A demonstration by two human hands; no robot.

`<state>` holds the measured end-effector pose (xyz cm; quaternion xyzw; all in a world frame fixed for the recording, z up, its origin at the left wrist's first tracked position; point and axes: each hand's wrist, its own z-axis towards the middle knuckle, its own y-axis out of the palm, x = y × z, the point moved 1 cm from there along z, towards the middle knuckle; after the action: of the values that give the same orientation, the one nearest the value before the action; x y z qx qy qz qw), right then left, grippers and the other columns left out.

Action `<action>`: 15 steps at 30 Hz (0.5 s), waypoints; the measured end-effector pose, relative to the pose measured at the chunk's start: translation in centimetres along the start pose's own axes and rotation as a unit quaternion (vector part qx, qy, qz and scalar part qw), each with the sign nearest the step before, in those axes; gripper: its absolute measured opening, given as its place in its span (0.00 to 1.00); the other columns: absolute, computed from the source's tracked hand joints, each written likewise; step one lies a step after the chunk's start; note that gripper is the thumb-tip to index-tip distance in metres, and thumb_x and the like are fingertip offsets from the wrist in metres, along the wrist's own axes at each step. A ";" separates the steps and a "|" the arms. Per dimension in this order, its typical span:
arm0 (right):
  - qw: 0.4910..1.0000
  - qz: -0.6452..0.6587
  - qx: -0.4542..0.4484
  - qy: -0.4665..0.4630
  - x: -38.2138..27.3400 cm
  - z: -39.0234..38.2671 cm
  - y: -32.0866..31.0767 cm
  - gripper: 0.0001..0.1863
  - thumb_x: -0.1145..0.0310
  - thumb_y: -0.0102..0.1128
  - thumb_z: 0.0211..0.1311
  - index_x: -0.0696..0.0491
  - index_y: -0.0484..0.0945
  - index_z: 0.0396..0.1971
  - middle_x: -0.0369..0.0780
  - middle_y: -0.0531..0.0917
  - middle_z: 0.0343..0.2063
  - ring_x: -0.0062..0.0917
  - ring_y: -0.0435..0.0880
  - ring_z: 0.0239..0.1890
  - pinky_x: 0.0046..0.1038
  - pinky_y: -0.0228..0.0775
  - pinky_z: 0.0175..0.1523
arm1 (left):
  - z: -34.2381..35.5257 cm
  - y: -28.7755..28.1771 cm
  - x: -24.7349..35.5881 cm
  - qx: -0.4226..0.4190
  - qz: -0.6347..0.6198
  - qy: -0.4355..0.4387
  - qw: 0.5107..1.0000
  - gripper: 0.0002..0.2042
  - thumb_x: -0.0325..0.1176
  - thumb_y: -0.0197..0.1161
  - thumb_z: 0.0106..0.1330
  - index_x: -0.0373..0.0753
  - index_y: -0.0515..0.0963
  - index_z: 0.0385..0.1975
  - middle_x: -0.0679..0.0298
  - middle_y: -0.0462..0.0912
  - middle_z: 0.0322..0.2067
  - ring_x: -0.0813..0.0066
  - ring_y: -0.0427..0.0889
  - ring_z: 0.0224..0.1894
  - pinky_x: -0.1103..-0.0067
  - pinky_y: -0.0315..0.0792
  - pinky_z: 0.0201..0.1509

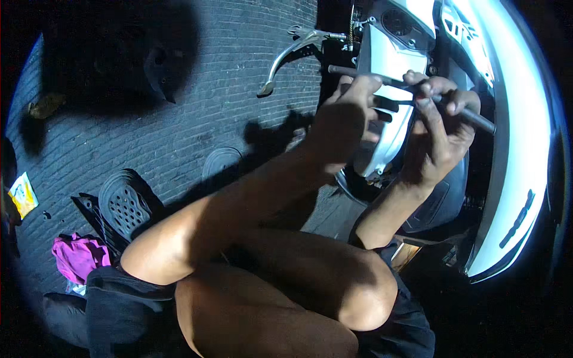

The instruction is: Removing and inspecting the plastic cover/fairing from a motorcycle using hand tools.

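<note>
My left hand [349, 113] and my right hand [441, 128] both grip a long, thin grey metal rod [483, 122], held slantwise in front of a white motor scooter. The left hand is at the rod's left part, thumb on top and partly in shadow. The right hand's fingers curl round the rod farther right, its thumb raised against it. Behind the hands are a white panel [391, 56] of the scooter and dark parts below it. What lies under my fingers is partly hidden.
A long white body panel [519, 173] curves along the right. A metal stand [277, 59] with a spring juts leftward over ridged paving [250, 113]. Grey clog sandals [125, 206], a pink cloth [80, 256] and a yellow-white packet [22, 194] lie at the left. My bent legs fill the bottom.
</note>
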<state>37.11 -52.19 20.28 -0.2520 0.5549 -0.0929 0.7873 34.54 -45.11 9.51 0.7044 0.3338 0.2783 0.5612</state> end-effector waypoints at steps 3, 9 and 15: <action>0.999 0.020 -0.018 0.026 -0.5 0.2 0.4 0.14 0.88 0.53 0.49 0.52 0.63 0.27 0.49 0.79 0.33 0.42 0.79 0.45 0.49 0.66 0.58 | 0.2 0.9 -0.1 0.055 0.083 0.096 0.990 0.17 0.47 0.48 0.69 0.38 0.71 0.43 0.61 0.77 0.34 0.74 0.76 0.36 0.79 0.70 0.42; 0.964 0.240 -0.061 0.093 -2.2 1.0 -0.1 0.19 0.50 0.40 0.65 0.44 0.59 0.18 0.31 0.59 0.16 0.23 0.52 0.24 0.32 0.48 0.38 | 1.9 2.4 -1.9 0.069 -0.001 0.126 0.990 0.08 0.26 0.50 0.65 0.32 0.76 0.38 0.51 0.76 0.29 0.65 0.79 0.29 0.77 0.72 0.30; 0.967 0.244 0.025 0.065 -3.0 0.3 1.2 0.28 0.56 0.33 0.72 0.44 0.56 0.08 0.29 0.53 0.10 0.21 0.50 0.22 0.30 0.50 0.38 | 2.1 2.5 0.0 0.017 0.111 0.228 0.967 0.15 0.31 0.44 0.67 0.30 0.78 0.32 0.55 0.81 0.31 0.75 0.78 0.32 0.79 0.72 0.40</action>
<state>36.14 -49.86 22.23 -0.0830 0.6474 0.0721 0.7542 36.56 -46.72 11.47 0.6644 0.3775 0.4862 0.4239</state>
